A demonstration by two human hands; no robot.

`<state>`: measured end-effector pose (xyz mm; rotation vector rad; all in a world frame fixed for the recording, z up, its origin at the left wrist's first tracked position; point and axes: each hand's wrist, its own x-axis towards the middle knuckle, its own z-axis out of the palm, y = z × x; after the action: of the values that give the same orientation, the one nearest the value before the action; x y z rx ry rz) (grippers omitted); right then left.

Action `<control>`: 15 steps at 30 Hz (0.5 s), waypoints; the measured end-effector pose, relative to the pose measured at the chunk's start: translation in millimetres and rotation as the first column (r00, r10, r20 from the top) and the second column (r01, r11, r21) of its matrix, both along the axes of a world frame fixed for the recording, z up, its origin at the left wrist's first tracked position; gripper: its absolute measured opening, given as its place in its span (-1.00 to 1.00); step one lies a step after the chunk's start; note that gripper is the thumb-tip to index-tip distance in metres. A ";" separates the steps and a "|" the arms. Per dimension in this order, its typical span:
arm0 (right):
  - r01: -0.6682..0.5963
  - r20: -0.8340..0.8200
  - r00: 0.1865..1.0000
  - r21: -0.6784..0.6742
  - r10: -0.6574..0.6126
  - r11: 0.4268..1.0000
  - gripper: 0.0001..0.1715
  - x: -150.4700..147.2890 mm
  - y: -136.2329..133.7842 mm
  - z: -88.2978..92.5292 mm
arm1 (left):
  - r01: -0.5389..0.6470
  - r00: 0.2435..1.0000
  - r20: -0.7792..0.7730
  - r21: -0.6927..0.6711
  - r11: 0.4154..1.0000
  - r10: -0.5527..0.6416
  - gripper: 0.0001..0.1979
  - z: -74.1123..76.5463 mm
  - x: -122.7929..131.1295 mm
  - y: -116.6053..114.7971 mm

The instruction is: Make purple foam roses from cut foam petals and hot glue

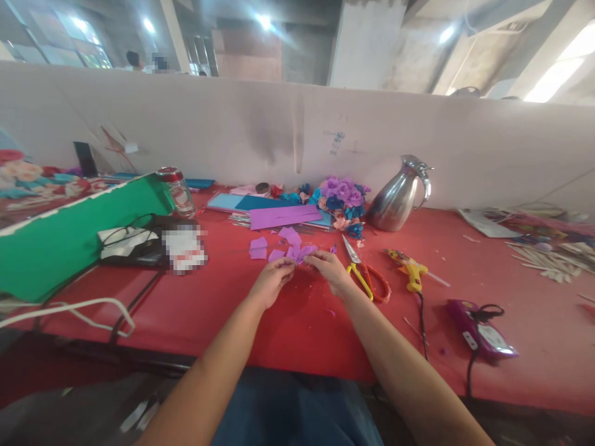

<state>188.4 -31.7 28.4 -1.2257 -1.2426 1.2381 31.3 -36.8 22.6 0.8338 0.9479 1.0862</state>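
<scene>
Both hands meet over the red table, fingertips pinched around a small piece of purple paper [300,255]. My left hand [274,280] grips its left side, and my right hand [331,270] has its right side between thumb and fingers. Just beyond them lie loose purple paper pieces [258,248], some partly hidden by the fingers. A long purple paper strip [284,216] rests farther back on blue sheets. Right of my right hand are scissors [365,276] with one yellow and one red handle, blades pointing away from me.
A yellow glue gun [411,272] and a purple power strip [483,331] with cords lie at right. Behind stand a steel jug [400,197] and bunched paper flowers [343,193]. At left are a glass jar [179,195] and a green board [83,241]. A white partition [209,130] closes the back.
</scene>
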 end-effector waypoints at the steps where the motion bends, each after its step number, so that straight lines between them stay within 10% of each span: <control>1: -0.004 -0.009 1.000 0.000 0.004 1.000 -0.64 -0.1 -0.4 0.4 | -0.004 1.000 0.017 -0.012 1.000 0.004 -0.81 0.1 0.3 0.1; 15: -0.067 -0.059 0.996 0.019 0.068 0.998 -0.77 0.0 -4.8 8.3 | 0.019 0.997 0.072 -0.037 0.999 -0.017 -0.80 -0.3 0.3 1.9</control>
<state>188.4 -36.5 36.7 -1.1348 -1.2572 1.3012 31.6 -34.9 22.3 0.7663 0.8972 1.0725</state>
